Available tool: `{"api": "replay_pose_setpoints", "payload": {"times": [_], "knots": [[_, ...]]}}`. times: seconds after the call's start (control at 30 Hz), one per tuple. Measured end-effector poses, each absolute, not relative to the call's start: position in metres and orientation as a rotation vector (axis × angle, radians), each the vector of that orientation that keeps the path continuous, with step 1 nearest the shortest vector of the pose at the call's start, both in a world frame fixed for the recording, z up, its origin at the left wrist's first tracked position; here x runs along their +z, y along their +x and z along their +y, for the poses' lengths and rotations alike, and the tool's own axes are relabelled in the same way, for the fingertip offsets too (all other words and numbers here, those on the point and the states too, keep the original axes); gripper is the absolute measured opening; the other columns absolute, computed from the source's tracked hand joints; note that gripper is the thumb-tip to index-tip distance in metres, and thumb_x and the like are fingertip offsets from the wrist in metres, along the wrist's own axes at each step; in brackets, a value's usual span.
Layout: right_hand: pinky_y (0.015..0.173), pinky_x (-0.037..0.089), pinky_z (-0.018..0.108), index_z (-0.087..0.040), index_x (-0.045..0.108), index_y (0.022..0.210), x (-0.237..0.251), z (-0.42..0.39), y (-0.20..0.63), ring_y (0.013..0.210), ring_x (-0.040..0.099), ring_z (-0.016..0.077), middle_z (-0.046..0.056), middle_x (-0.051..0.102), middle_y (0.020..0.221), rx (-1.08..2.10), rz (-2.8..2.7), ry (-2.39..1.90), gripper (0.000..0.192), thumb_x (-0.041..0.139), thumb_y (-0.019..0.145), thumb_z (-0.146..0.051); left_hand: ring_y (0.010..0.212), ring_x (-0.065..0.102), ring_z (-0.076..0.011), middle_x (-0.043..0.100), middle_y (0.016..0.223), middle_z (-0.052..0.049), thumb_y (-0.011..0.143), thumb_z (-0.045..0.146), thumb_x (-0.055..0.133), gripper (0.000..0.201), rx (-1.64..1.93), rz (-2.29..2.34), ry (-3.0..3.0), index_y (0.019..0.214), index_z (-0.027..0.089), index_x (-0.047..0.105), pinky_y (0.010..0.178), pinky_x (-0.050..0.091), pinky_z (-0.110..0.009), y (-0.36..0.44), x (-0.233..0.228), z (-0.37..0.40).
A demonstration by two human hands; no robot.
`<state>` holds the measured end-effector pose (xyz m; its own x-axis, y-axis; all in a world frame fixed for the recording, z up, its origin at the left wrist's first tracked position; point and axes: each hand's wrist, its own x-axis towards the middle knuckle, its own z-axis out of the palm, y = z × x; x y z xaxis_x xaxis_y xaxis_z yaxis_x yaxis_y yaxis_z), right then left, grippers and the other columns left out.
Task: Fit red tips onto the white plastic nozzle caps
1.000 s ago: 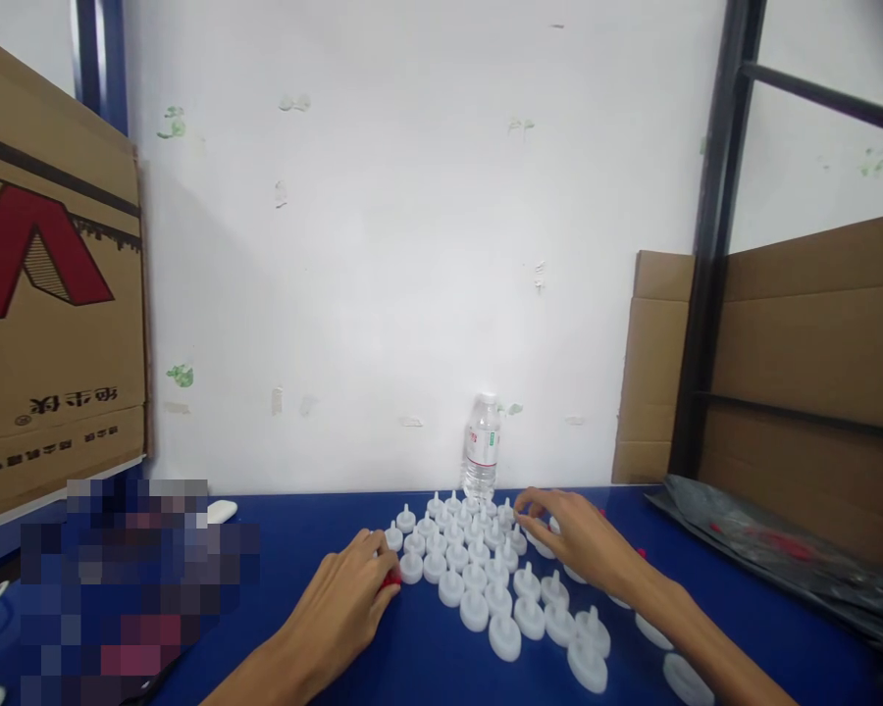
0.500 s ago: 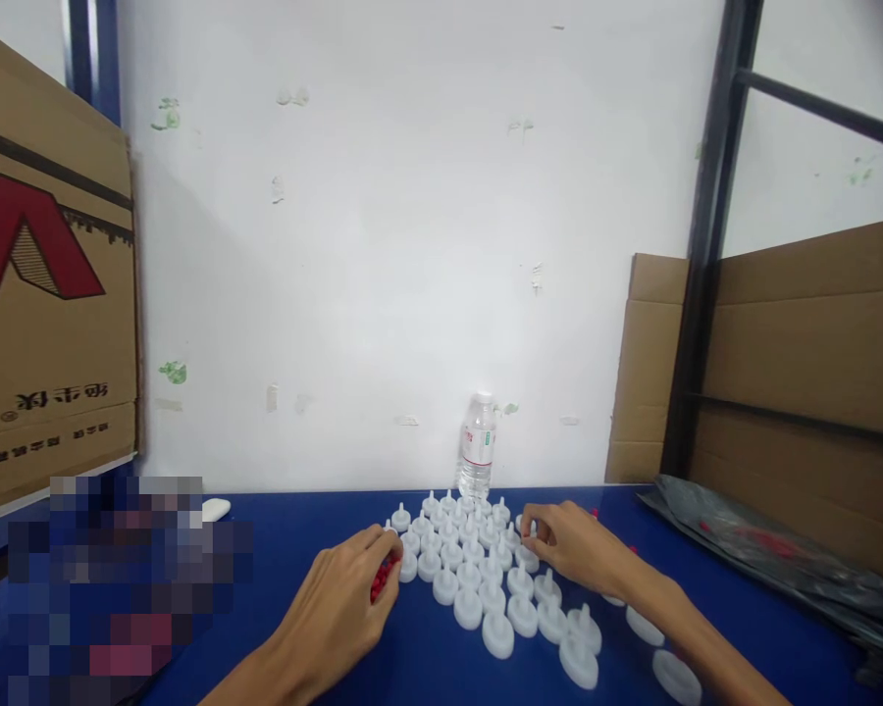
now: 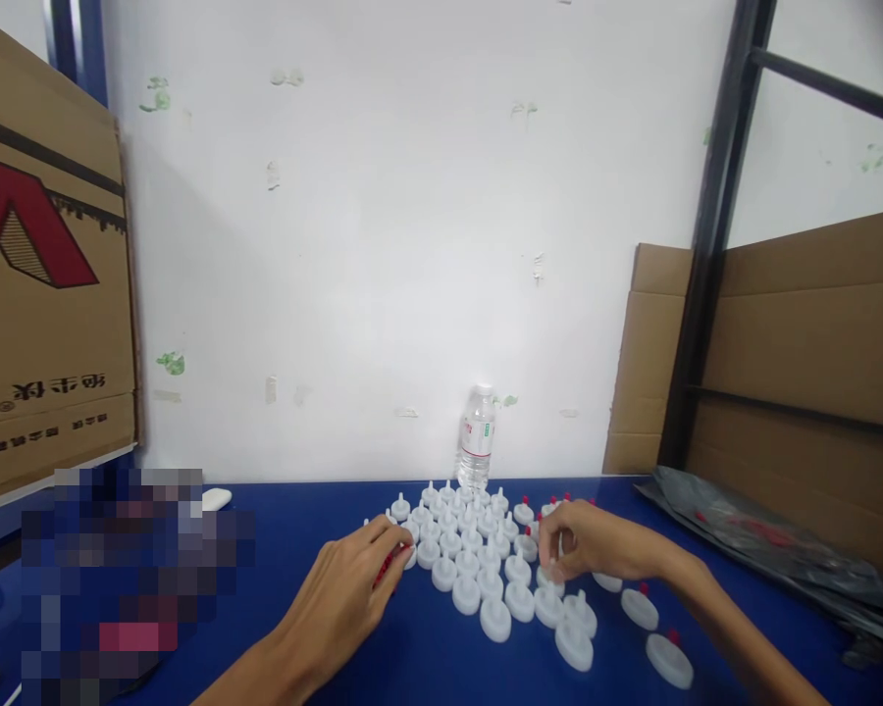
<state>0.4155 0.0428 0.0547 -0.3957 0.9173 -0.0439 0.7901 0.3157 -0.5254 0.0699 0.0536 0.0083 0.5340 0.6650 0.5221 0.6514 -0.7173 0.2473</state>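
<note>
My left hand (image 3: 342, 593) is closed loosely around several small red tip caps (image 3: 385, 567), which show between thumb and fingers. It hovers at the left edge of a cluster of white plastic nozzle caps (image 3: 495, 620) standing on the blue table. My right hand (image 3: 596, 539) pinches at the nozzle of one white nozzle cap (image 3: 551, 582) on the cluster's right side. Its fingertips hide that nozzle, so I cannot see whether a red tip is on it. Nozzle caps with red tips (image 3: 669, 659) stand around and beyond my right forearm.
A clear water bottle (image 3: 476, 439) stands behind the cluster against the white wall. A grey plastic bag (image 3: 751, 529) lies at the right, near cardboard (image 3: 795, 343) and a dark metal post (image 3: 710, 235). A large carton (image 3: 51, 324) and a blurred patch occupy the left.
My right hand has moved slightly right and nearer, from one nozzle cap to another. The cap it left now shows a red tip. My left hand remains beside the cluster with the red tip caps.
</note>
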Motion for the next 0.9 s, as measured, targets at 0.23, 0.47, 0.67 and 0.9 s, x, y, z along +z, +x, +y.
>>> {"api": "replay_pose_setpoints", "payload": {"times": [0.23,0.47,0.67,0.9], "knots": [[0.083,0.052,0.031,-0.023,0.060,0.093,0.070,0.036,0.408,0.108,0.066,0.0242,0.010,0.067,0.126,0.509,-2.010,-1.283,0.025,0.054,0.096,-0.047,0.081,0.071,-0.0166,0.073,0.099,-0.001,0.102,0.017,0.039,0.028,1.186,1.002,2.789,0.108,0.025,0.065,0.070,0.056,-0.025,0.071,0.000,0.057],[0.091,0.048,0.036,-0.027,0.058,0.108,0.042,0.031,0.354,0.106,0.063,0.0216,0.005,0.067,0.118,0.163,-2.163,-1.132,0.015,0.051,0.102,-0.038,0.090,0.072,-0.0173,0.074,0.104,-0.003,0.104,0.018,0.044,0.025,1.410,0.814,2.858,0.118,0.024,0.063,0.075,0.058,-0.025,0.075,0.004,0.051],[0.085,0.048,0.032,-0.026,0.064,0.110,0.025,0.018,0.321,0.095,0.064,0.0209,0.002,0.071,0.103,-0.053,-2.322,-0.970,0.029,0.068,0.091,-0.047,0.084,0.071,-0.0151,0.071,0.099,-0.004,0.104,0.016,0.045,0.028,1.390,0.621,2.888,0.124,0.025,0.062,0.067,0.055,-0.022,0.080,0.005,0.040],[0.079,0.051,0.032,-0.023,0.069,0.105,0.020,0.016,0.314,0.087,0.066,0.0197,0.004,0.070,0.096,-0.146,-2.215,-0.867,0.030,0.069,0.089,-0.049,0.085,0.071,-0.0152,0.072,0.100,-0.004,0.104,0.016,0.046,0.028,1.290,0.637,2.860,0.122,0.025,0.064,0.065,0.053,-0.021,0.083,0.002,0.037]]}}
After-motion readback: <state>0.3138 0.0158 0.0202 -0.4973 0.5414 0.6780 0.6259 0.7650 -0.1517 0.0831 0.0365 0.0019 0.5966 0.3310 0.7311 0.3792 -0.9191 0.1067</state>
